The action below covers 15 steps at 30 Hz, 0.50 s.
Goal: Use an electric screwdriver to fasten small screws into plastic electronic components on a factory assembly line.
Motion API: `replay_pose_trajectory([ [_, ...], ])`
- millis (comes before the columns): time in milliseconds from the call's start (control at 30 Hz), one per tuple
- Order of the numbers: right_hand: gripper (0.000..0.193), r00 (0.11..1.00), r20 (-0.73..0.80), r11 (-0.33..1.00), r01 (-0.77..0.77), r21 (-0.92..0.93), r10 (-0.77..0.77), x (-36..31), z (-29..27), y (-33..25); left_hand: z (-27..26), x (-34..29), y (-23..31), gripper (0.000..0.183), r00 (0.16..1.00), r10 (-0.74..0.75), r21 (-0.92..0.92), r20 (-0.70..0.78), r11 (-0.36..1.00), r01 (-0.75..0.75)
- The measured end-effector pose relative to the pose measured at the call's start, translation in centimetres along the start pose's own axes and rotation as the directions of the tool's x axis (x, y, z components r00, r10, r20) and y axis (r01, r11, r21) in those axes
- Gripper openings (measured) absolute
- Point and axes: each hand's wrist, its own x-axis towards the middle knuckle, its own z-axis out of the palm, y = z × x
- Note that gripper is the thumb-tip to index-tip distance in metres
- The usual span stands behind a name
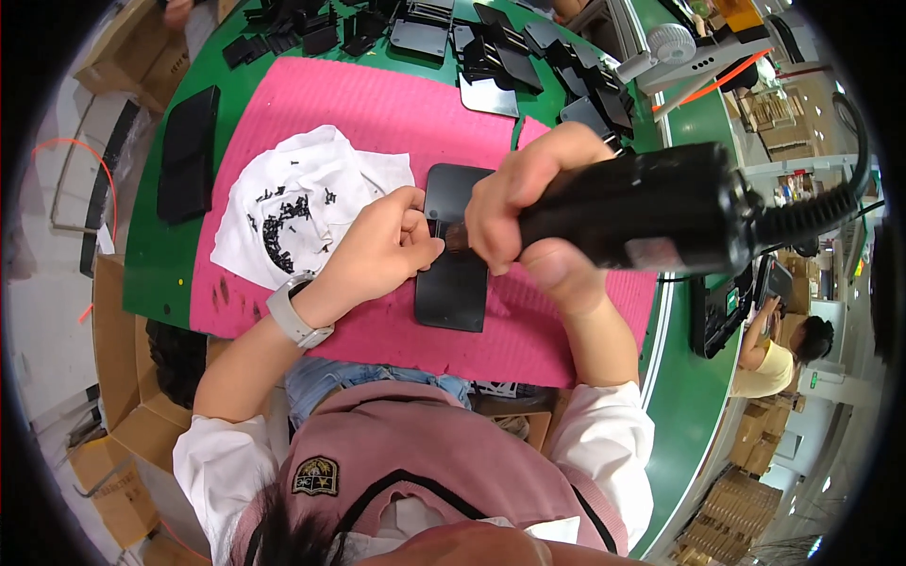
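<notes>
On the pink mat point(349, 104) lies a black hinged piece made of two flat plates point(451, 300), its joint running across the middle. My left hand point(382, 245) is at the joint's left side, thumb and fingers pinched together over it; whatever is between the fingertips is hidden. Gripped in my right hand point(538, 203) is a black cylindrical electric screwdriver point(632, 208), held nearly sideways with its tip end over the joint. My fingers partly cover the tip. Left of the piece, a crumpled white cloth point(363, 170) carries a heap of small black screws point(278, 231).
Many black plates and brackets point(500, 57) are piled along the green table's point(151, 274) far side. A black flat slab point(189, 156) lies at the left. A thick cable point(812, 224) trails from the screwdriver. A small white fan point(670, 42) and a co-worker point(779, 358) are to the right.
</notes>
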Motion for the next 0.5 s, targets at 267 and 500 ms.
replay_pose_trajectory([
  [267, 0.043, 1.0, 0.015, 0.998, -0.017, 0.052, 0.016, 0.3, 0.7, 0.9, -0.1, 0.1, -0.3, 0.032, 1.0, 0.018, 0.011, -0.006, 1.0, -0.018],
  [500, 0.035, 0.996, 0.075, 0.994, -0.058, 0.09, 0.051, 0.3, 0.7, 0.6, -0.1, 0.5, -1.5, 0.029, 0.992, 0.116, 0.107, -0.044, 0.988, -0.111],
])
